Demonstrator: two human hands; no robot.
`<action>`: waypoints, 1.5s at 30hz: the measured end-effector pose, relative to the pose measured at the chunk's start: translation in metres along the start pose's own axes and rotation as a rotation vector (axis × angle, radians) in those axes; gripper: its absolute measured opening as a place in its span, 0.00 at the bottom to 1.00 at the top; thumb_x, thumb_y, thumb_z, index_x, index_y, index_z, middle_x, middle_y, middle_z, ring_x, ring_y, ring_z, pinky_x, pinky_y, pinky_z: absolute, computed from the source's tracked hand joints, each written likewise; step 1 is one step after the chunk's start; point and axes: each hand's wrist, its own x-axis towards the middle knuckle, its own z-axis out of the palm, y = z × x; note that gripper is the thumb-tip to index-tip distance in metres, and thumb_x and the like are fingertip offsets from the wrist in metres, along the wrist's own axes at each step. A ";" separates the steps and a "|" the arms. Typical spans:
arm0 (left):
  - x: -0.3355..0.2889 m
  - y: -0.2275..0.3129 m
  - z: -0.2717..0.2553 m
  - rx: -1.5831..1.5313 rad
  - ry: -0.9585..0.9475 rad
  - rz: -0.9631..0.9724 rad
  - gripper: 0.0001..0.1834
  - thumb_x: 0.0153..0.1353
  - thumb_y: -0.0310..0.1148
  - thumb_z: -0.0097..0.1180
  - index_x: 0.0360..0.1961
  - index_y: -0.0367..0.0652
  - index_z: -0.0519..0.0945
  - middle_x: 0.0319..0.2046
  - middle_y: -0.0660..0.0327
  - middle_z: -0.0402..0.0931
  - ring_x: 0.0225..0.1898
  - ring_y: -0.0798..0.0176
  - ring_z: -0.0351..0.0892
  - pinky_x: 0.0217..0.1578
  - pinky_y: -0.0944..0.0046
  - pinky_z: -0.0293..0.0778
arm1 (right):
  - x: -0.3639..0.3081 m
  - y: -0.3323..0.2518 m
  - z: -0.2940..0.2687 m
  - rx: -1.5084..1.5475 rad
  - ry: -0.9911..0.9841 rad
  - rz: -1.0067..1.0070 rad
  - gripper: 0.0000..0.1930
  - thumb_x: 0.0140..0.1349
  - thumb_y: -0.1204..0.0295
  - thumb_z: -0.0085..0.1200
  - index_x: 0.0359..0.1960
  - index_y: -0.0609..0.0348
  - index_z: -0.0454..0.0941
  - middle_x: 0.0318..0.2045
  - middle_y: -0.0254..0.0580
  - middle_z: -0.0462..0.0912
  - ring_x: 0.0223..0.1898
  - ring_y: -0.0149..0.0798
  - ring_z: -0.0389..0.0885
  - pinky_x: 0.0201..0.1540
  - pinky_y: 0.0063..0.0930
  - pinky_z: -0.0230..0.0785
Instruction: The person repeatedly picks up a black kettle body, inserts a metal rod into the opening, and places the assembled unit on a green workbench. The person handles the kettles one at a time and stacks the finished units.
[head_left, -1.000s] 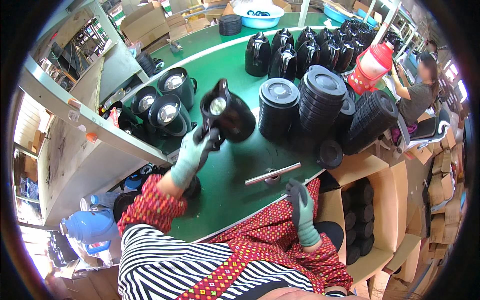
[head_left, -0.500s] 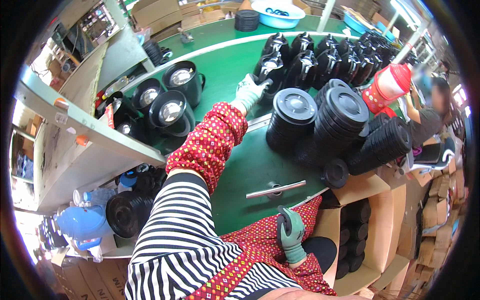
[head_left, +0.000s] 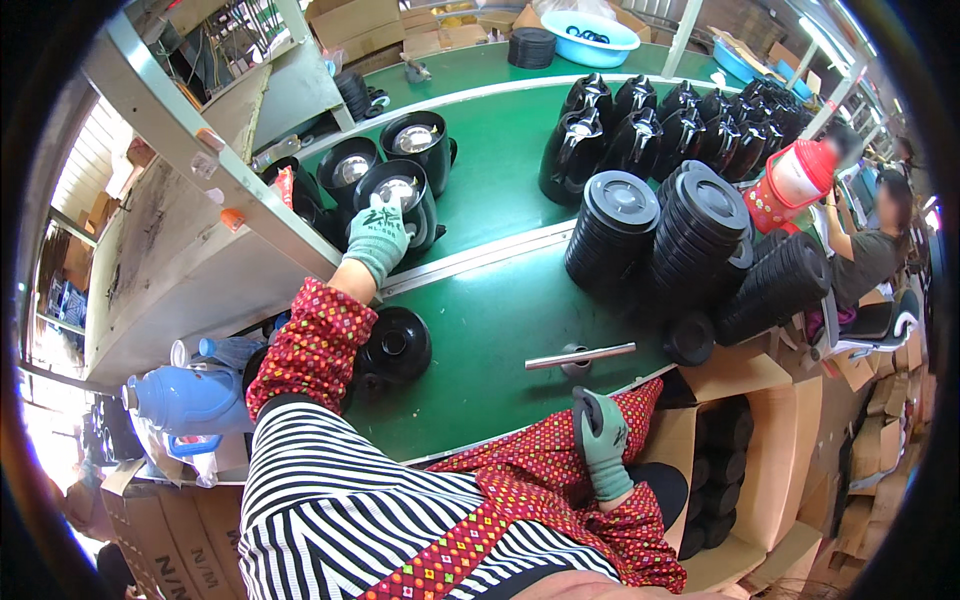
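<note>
My left hand (head_left: 379, 240), in a pale green glove, is closed on the near side of a black jug body (head_left: 424, 222) with a shiny silver inside. Its fingers are partly hidden against the jug's rim. Beside it stand a black jug body with a handle (head_left: 417, 141) and another silver-topped one (head_left: 347, 168). My right hand (head_left: 604, 445), gloved too, rests on my lap with curled fingers. A dark shape shows at those fingers, and whether it is a held thing or the glove's coating is unclear.
Rows of black spouted jugs (head_left: 632, 140) stand on the green table (head_left: 480, 350). Stacked black lids (head_left: 617, 215) stand nearer, by a red container (head_left: 790, 185). A metal T-bar (head_left: 580, 356) sits near the table's edge. A carton (head_left: 765, 460) holds black cylinders. A person (head_left: 868, 250) sits far right.
My left hand has left the row of spouted jugs and swung left to the silver-lined jug bodies. My right hand stays on my lap. The whole view has turned slightly left.
</note>
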 end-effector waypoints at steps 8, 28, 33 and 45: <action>-0.082 0.044 -0.082 -0.273 0.206 0.454 0.22 0.54 0.35 0.71 0.50 0.42 0.80 0.52 0.50 0.82 0.44 0.43 0.86 0.44 0.49 0.81 | 0.040 -0.081 -0.075 0.315 0.004 0.068 0.24 0.66 0.70 0.66 0.62 0.64 0.77 0.55 0.51 0.83 0.58 0.51 0.81 0.60 0.39 0.73; -0.155 0.177 -0.026 -1.212 -0.309 1.174 0.55 0.52 0.20 0.74 0.79 0.38 0.56 0.79 0.45 0.51 0.67 0.49 0.75 0.64 0.54 0.77 | -0.096 -0.073 -0.178 1.474 0.157 0.555 0.36 0.62 0.65 0.70 0.69 0.65 0.70 0.62 0.48 0.81 0.60 0.43 0.82 0.65 0.41 0.76; -0.189 0.213 -0.003 -1.557 -0.622 1.070 0.59 0.57 0.30 0.77 0.82 0.40 0.50 0.76 0.48 0.60 0.71 0.50 0.70 0.70 0.49 0.68 | -0.111 -0.045 -0.153 1.300 0.266 0.607 0.26 0.71 0.64 0.61 0.66 0.62 0.75 0.61 0.50 0.82 0.58 0.43 0.84 0.60 0.42 0.80; -0.176 0.194 0.046 -1.580 -0.590 0.800 0.31 0.58 0.31 0.75 0.62 0.33 0.81 0.57 0.53 0.85 0.56 0.56 0.86 0.62 0.58 0.78 | 0.047 0.001 -0.137 0.501 0.082 0.361 0.38 0.72 0.40 0.52 0.71 0.57 0.72 0.67 0.49 0.76 0.68 0.45 0.72 0.72 0.42 0.63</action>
